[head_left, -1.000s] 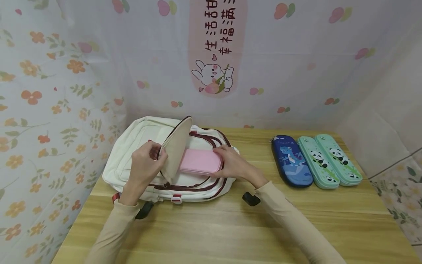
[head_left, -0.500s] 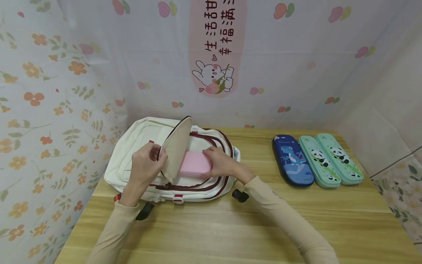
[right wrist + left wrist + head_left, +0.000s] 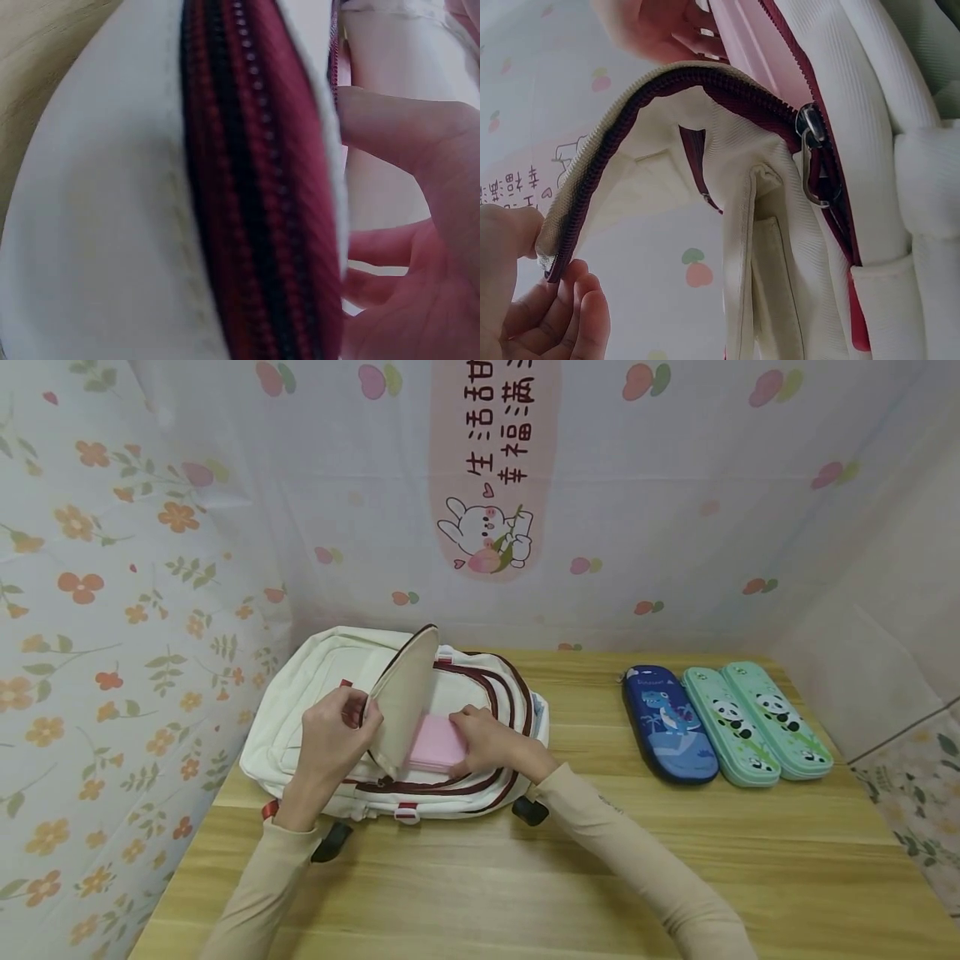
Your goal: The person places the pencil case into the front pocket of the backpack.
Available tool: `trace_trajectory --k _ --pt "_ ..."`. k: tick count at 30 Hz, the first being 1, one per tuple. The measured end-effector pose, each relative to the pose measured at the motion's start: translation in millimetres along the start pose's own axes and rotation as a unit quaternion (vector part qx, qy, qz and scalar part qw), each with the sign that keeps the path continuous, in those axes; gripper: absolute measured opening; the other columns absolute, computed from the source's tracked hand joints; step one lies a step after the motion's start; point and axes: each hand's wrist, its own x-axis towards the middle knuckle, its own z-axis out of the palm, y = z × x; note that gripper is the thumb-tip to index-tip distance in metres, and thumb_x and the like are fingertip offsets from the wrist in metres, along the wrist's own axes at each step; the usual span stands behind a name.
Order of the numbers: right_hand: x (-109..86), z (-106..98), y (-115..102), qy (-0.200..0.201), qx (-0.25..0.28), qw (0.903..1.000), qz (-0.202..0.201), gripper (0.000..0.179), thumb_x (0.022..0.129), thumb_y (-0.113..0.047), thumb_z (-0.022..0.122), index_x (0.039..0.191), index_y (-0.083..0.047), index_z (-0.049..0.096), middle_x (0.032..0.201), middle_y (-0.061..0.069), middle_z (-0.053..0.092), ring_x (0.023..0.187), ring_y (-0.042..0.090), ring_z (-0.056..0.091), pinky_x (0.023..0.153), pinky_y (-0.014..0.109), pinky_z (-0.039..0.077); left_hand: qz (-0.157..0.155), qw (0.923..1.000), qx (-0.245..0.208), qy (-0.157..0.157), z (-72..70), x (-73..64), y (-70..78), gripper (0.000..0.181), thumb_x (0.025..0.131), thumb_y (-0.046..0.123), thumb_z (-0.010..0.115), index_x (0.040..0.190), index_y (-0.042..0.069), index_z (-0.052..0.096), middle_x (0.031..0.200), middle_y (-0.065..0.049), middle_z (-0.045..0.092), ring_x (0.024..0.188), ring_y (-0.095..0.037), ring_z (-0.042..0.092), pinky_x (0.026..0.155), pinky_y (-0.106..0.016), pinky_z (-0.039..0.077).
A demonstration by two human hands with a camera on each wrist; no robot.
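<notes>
A cream backpack (image 3: 296,697) with dark red zips lies on the table, its front pocket unzipped. My left hand (image 3: 330,735) pinches the edge of the raised pocket flap (image 3: 402,697); the left wrist view shows the zip edge (image 3: 581,176) between thumb and fingers. With thumb and fingers on its opposite sides, my right hand (image 3: 487,742) holds a pink case (image 3: 435,743), probably a pencil case. The case's left part is tucked behind the flap and hidden. In the right wrist view, a blurred zip (image 3: 255,150) covers much of the pocket opening.
Right of the backpack, a dark blue dinosaur pencil case (image 3: 670,727) lies beside two mint-green panda pencil cases (image 3: 731,727). A patterned curtain (image 3: 615,510) hangs behind the wooden table (image 3: 480,885), with another at the left.
My right hand has moved left with the pink case, sliding it deeper under the flap. My left hand keeps the flap raised in nearly the same spot.
</notes>
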Motion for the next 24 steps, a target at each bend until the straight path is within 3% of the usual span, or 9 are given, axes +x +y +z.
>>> trace_trajectory --k 10,15,24 --pt "-9.8 -3 9 0.006 0.003 1.0 0.006 0.087 0.083 -0.041 0.081 0.145 0.008 0.045 0.138 0.024 0.055 0.128 0.037 0.049 0.112 0.047 0.038 0.002 1.0 -0.001 0.007 3.8 -0.8 0.8 0.005 0.08 0.002 0.069 0.079 -0.001 0.065 0.065 -0.01 0.062 0.056 -0.017 0.057 0.055 -0.018 0.042" --pt "-20.3 -6 15 0.035 0.009 0.9993 0.013 0.084 0.086 -0.041 0.077 0.145 0.01 0.045 0.144 0.027 0.052 0.138 0.041 0.044 0.118 0.052 0.031 0.006 0.9999 0.001 0.009 5.9 -3.2 -0.1 0.005 0.079 0.0 0.07 0.079 -0.001 0.065 0.064 -0.01 0.062 0.055 -0.017 0.056 0.054 -0.021 0.044" --pt "-40.2 -7 32 0.117 0.031 0.9925 0.019 0.08 0.088 -0.042 0.075 0.145 0.006 0.045 0.148 0.025 0.048 0.141 0.042 0.041 0.117 0.054 0.035 -0.003 1.0 -0.001 0.007 8.1 -11.2 -0.1 0.006 0.079 0.001 0.069 0.077 -0.001 0.064 0.063 -0.009 0.06 0.055 -0.015 0.054 0.055 -0.014 0.039"
